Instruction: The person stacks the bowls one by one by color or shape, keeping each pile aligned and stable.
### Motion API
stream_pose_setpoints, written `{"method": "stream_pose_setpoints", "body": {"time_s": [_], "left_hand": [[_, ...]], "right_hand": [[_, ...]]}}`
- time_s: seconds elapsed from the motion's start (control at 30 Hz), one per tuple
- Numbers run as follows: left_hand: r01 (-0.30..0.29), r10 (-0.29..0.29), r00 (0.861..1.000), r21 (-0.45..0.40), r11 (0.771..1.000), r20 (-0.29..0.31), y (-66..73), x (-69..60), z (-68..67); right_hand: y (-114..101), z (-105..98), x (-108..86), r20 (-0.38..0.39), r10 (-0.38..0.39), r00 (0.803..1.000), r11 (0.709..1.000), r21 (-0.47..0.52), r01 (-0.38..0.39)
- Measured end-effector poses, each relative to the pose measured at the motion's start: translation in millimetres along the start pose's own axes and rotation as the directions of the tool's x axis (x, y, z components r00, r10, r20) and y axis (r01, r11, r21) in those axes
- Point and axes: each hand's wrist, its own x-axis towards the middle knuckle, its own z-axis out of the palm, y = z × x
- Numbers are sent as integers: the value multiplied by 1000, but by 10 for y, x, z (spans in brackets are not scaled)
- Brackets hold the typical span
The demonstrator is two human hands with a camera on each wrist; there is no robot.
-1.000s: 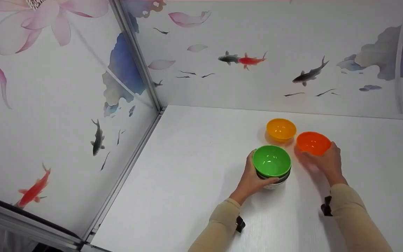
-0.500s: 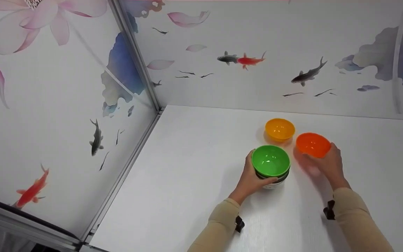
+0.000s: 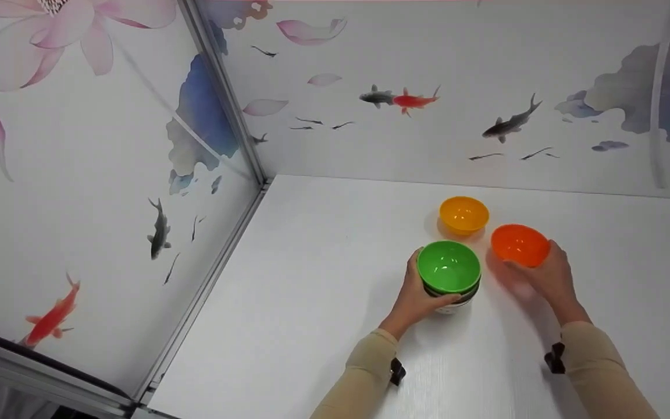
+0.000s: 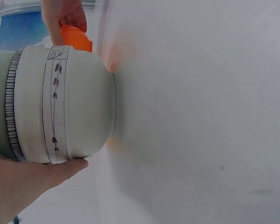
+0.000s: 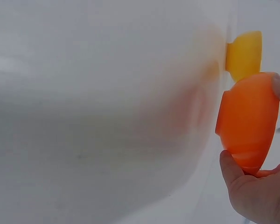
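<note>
My left hand (image 3: pixel 419 298) grips a stack of bowls from its left side, thumb across the front. A green bowl (image 3: pixel 449 266) is on top; below it, the left wrist view shows a white bowl (image 4: pixel 84 102) with a leaf-patterned band. How many bowls are stacked is hard to tell. To the right, my right hand (image 3: pixel 555 282) holds an orange bowl (image 3: pixel 518 241) by its near right side, thumb and fingers on its wall. The bowl tips slightly in the right wrist view; whether its base touches the table cannot be told. Just behind stands a yellow bowl (image 3: pixel 464 216).
The white tabletop (image 3: pixel 312 262) meets a back wall (image 3: pixel 416 157) and a left panel (image 3: pixel 108 233), both printed with fish and flowers. A metal rail (image 3: pixel 213 276) runs along the table's left side.
The orange bowl has come slightly toward me with my right hand, and the right forearm has drawn back to the lower right. My left hand and the stack stay in place.
</note>
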Motion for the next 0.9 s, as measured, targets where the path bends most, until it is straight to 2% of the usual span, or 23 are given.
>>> {"method": "stream_pose_setpoints", "body": {"time_s": [0.47,0.7,0.9], "left_hand": [[11,-11,1000,-15,1000,2,-6,0,3],[-26,27,999,-35,999,20,-35,12,-7],[-29,29,999,-27,999,19,-35,11,-8]], "right_hand": [[-136,-53,-91,35,-13,999,998,-61,15],[-213,-42,-125,27,-38,999,997,-70,39],[-269,-50,-168,23,-68,997,996,-48,69]]}}
